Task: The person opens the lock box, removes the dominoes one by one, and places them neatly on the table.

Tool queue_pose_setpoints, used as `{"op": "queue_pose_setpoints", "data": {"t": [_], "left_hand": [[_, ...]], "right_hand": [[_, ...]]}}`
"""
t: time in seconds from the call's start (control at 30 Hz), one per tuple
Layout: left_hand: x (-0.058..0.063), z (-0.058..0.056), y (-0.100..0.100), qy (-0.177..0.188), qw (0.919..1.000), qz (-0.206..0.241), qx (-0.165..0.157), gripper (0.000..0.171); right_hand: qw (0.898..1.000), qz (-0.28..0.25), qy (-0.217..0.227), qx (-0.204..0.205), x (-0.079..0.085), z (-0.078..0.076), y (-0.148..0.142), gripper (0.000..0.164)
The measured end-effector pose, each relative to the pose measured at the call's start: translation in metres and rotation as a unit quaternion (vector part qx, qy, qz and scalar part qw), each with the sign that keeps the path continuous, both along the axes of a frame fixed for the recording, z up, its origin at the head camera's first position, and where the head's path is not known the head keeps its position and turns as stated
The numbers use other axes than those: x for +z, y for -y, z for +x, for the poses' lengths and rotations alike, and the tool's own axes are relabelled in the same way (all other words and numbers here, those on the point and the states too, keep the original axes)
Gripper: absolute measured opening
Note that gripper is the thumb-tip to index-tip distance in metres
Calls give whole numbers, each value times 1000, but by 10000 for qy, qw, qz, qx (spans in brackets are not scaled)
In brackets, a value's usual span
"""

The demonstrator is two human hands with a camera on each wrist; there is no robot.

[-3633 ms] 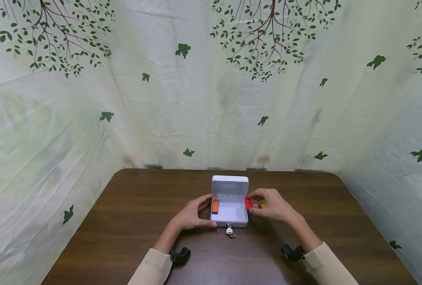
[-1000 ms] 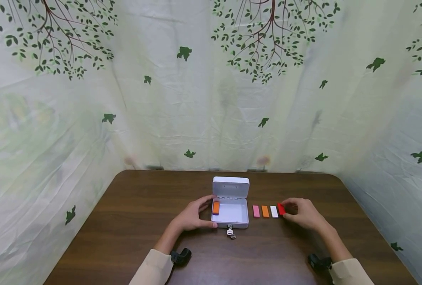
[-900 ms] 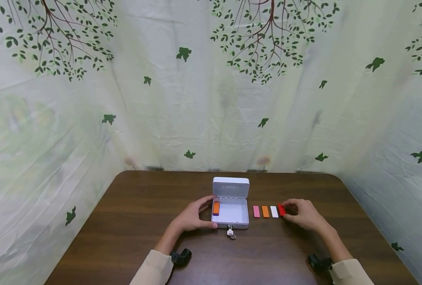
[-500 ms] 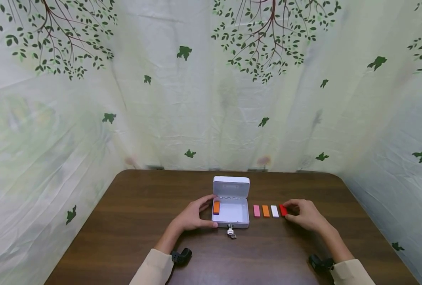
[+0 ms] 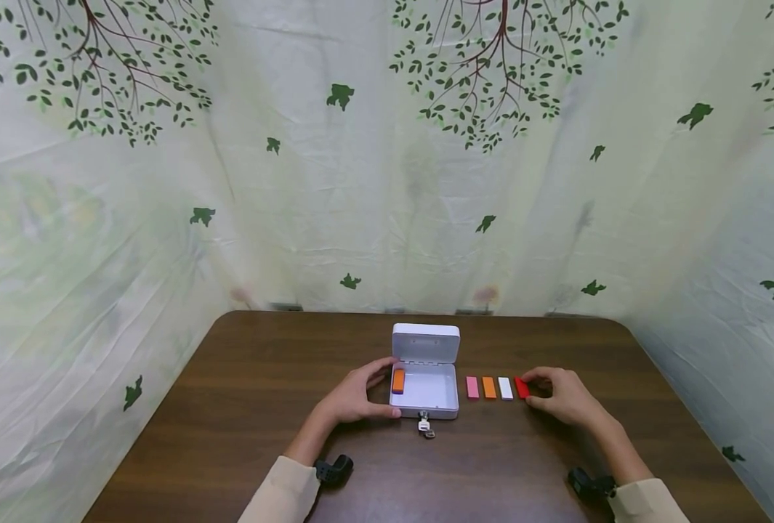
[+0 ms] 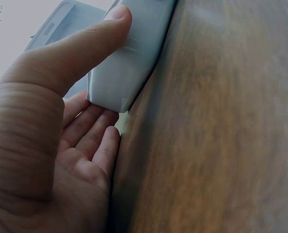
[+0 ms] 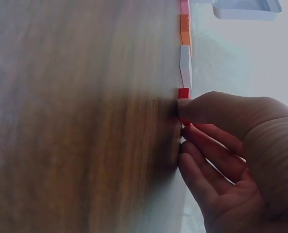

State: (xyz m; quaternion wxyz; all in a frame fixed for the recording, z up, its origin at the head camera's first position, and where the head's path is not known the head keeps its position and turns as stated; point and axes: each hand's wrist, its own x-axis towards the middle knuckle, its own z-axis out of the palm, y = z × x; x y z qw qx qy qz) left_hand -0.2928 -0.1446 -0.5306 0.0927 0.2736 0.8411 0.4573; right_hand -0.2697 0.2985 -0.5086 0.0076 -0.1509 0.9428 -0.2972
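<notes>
A white cash box (image 5: 429, 388) stands on the table with its lid (image 5: 425, 343) raised. A key with a tag (image 5: 424, 426) hangs from its front lock. My left hand (image 5: 354, 394) grips the box's left side, thumb at the front corner and fingers toward the back. Inside, an orange block (image 5: 397, 380) lies along the left wall, with a dark blue edge below it. My right hand (image 5: 566, 394) pinches a red block (image 5: 521, 387) between thumb and fingers on the table. Left of it, a white block (image 5: 505, 388), an orange block (image 5: 488, 388) and a pink block (image 5: 472, 388) form a row.
The brown wooden table (image 5: 282, 363) carries the box and blocks, its far edge near a pale curtain (image 5: 387, 181) printed with leaves. Black wrist cameras (image 5: 334, 471) are strapped to both wrists.
The right hand took the red block from the box's right edge to the row's right end, uncovering the pink, orange and white blocks. Lately it slid slightly right. The left hand stayed.
</notes>
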Motion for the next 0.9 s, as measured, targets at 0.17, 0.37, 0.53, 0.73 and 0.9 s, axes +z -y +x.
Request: {"op": "queue_pose_setpoints", "data": {"t": [0.17,0.37,0.53,0.73,0.9], "left_hand": [[1,0,-1,9,10000,6,-26,99],[2,1,-1,103,9999,-23,31,97],[0,-1,0,123,9999,19,21,96],[-1,-1,-1,107,9999,21,-5,97],[-1,-1,0,114,9999,18,12,97]], "right_hand": [[10000,-4,25,-11,1,2,-1,34],[9999,-36,90,-62,2,2,0,34],[9999,-41,79,-61,2,3,0,35],[9999,-78,107,-75,3,4,0,38],[9997,-228,30,-104,5,4,1,40]]}}
